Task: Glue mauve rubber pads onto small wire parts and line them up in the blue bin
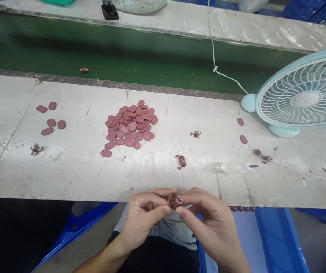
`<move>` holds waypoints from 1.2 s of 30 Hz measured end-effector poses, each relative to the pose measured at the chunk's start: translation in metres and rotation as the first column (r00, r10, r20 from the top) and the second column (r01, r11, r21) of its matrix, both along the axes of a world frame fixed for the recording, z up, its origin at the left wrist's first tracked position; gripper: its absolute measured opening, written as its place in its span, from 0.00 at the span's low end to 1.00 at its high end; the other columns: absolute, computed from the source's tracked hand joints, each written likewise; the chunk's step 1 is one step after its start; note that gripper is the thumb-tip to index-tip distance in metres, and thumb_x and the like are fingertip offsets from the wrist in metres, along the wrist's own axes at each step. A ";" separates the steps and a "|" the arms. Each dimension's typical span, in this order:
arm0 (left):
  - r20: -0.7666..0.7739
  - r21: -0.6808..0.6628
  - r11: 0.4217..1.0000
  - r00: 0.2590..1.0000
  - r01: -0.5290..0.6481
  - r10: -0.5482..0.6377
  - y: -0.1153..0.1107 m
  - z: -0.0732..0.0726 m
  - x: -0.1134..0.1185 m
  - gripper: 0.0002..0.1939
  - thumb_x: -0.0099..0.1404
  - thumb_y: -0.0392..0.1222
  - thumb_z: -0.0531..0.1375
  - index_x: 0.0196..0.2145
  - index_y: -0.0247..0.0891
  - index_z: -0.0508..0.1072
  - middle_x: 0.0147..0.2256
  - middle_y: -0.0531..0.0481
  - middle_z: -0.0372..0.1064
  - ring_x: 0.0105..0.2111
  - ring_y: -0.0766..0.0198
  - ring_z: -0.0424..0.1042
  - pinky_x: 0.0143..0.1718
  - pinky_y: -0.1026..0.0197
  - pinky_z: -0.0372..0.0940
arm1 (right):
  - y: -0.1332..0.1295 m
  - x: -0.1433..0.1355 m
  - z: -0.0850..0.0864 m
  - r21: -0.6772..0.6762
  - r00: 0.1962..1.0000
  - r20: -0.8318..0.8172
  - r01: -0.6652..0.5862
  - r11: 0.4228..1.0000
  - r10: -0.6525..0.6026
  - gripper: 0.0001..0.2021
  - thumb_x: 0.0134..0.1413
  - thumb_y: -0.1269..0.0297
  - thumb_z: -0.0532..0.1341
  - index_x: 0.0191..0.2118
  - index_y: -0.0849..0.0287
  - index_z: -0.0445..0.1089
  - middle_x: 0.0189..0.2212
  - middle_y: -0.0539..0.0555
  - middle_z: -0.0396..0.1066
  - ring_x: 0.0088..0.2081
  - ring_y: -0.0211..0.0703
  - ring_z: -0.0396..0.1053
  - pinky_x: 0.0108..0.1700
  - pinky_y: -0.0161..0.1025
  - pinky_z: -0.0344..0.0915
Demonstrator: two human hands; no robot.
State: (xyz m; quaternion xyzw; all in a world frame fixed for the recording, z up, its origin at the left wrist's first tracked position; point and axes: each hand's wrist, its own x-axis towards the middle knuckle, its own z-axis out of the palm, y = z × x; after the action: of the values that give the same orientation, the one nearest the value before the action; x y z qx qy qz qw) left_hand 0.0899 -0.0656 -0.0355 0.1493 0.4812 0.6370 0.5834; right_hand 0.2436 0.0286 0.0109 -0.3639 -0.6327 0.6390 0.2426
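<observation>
Pinching disc [171, 200] in L hand [147, 213], holding small pc [179, 201] in R hand [212, 223], approx. midway along near edge of worktop [74, 170]. Prob. light & stiff to handle, maybe fragile at pc; best to take disc by rim w/ fingertips, pressing gently.

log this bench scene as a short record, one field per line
left hand: pinching a small reddish-brown piece
right hand: fingertips at a small multicoloured part
pile: reddish-brown ovals, heaped on the white table
loose ovals: five left of the pile, two near the fan
fan: light blue, right side
</observation>
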 end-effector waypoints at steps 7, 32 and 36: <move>0.006 0.026 0.999 1.000 -0.030 0.029 0.000 0.000 0.005 0.03 0.61 0.36 0.70 0.31 0.42 0.85 0.46 0.44 0.82 0.46 0.52 0.80 0.50 0.55 0.73 | -0.007 -0.002 -0.006 -0.186 0.992 -0.113 0.038 0.982 -0.060 0.06 0.60 0.67 0.68 0.42 0.50 0.79 0.37 0.52 0.79 0.38 0.43 0.77 0.40 0.37 0.75; -0.880 -0.016 0.996 0.474 -0.091 0.029 0.026 0.021 -0.078 0.09 0.65 0.41 0.66 0.43 0.45 0.83 0.56 0.45 0.75 0.58 0.49 0.71 0.66 0.48 0.58 | -0.018 0.090 -0.062 -0.261 0.845 -0.058 0.501 0.825 -0.531 0.08 0.54 0.60 0.71 0.40 0.48 0.78 0.35 0.57 0.77 0.34 0.51 0.78 0.30 0.43 0.78; -0.989 -0.142 0.939 -0.003 -0.313 -0.150 0.021 0.019 -0.141 0.17 0.67 0.49 0.62 0.50 0.41 0.79 0.55 0.41 0.75 0.54 0.45 0.72 0.56 0.47 0.65 | -0.019 0.158 -0.097 -0.145 0.673 0.105 0.738 0.658 -0.732 0.10 0.48 0.58 0.74 0.37 0.49 0.78 0.34 0.59 0.77 0.34 0.51 0.78 0.28 0.39 0.77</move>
State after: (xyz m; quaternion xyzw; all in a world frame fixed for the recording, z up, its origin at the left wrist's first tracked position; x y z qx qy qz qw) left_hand -0.0510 -0.0443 -0.0162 0.4276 0.8557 0.2877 0.0478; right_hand 0.4015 0.0093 -0.0863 -0.6200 -0.3773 0.5328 0.4350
